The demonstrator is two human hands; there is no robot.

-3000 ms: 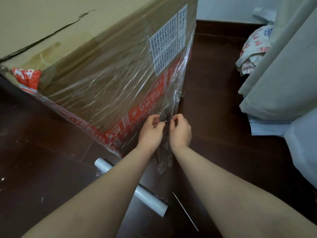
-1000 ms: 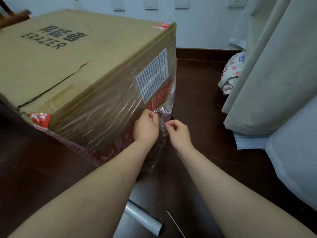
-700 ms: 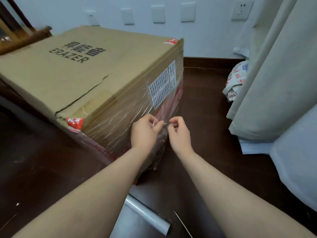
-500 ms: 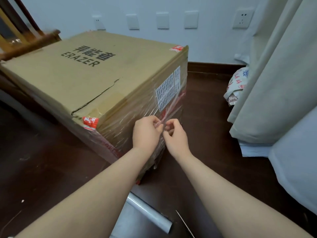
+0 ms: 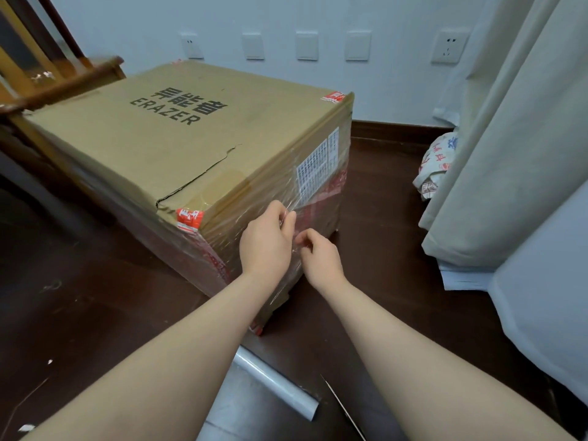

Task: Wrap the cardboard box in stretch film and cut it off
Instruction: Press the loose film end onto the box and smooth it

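Note:
A large cardboard box printed ERAZER stands on the dark floor, its near side covered in clear stretch film. My left hand pinches the film against that side, just below the white label. My right hand pinches a strand of the film right beside it, slightly lower. The film roll lies on the floor below my forearms, its left part hidden behind my left arm.
A thin pointed blade or stick lies on the floor by the roll. Pale curtains and white bedding crowd the right side. A printed bag sits by the wall. Wooden furniture stands behind the box at left.
My view has risen and pulled back, so the box top now shows. Both hands have moved left along the box side, from its right corner toward the middle, still pinching the film.

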